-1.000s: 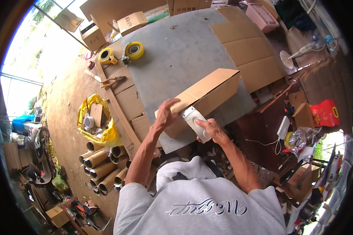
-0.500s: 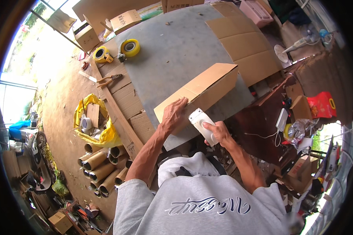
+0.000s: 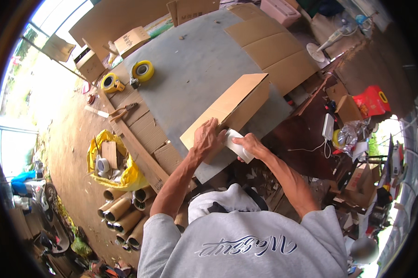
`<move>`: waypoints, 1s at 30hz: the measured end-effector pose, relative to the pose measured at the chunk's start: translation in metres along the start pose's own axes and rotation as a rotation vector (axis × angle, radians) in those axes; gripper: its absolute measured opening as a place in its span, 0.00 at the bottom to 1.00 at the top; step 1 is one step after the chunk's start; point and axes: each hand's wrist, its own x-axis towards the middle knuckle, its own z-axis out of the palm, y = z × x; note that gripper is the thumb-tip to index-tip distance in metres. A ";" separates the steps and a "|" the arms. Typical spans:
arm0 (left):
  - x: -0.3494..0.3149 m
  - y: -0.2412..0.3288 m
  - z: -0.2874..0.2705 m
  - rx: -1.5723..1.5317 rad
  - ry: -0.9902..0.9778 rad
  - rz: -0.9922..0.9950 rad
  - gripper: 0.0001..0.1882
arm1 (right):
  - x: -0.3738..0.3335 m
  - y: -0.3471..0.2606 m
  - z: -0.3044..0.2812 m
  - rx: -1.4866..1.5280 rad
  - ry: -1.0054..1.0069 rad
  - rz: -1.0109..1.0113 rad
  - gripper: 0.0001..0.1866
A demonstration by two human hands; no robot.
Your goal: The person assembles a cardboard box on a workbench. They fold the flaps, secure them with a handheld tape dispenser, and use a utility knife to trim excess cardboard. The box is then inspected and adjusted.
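A long, narrow cardboard box point(image 3: 227, 103) lies slantwise on the grey tabletop, its near end toward me. My left hand point(image 3: 208, 138) rests on that near end, fingers spread flat over the top edge. My right hand point(image 3: 251, 144) is closed around a white, slab-shaped handheld device point(image 3: 239, 151) with rounded edges. The device's front end sits close to the box's right side, next to my left fingers. Whether it touches the cardboard I cannot tell. My right thumb lies over the device's upper face, and my other right fingers are mostly hidden beneath it.
Two yellow tape rolls in dispensers point(image 3: 142, 70) and pliers point(image 3: 124, 111) lie toward the far left. A yellow bag point(image 3: 137, 178) and several cardboard tubes point(image 3: 117, 209) stand on the floor at left. Flat cardboard point(image 3: 278, 53) covers the table's far right. A white power strip point(image 3: 328, 126) is at right.
My right hand has brought the white device leftward and up, closer to the box and my left hand. The device has turned, and the whole view has shifted slightly.
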 end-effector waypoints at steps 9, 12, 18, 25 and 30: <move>-0.002 -0.020 0.030 0.084 -0.041 -0.072 0.18 | 0.008 -0.024 0.002 -0.015 -0.129 0.006 0.19; -0.008 -0.019 0.034 0.121 -0.062 -0.068 0.18 | 0.001 -0.035 0.017 -0.243 -0.094 0.130 0.16; 0.001 -0.016 0.035 0.148 -0.167 -0.222 0.27 | -0.006 -0.018 0.055 -0.527 -0.056 0.188 0.16; 0.010 -0.013 0.037 0.331 -0.114 -0.308 0.33 | -0.036 0.077 0.029 -0.032 -0.019 0.061 0.20; -0.069 0.024 -0.007 -0.038 0.150 -0.179 0.32 | -0.074 0.111 0.027 0.061 0.010 -0.230 0.26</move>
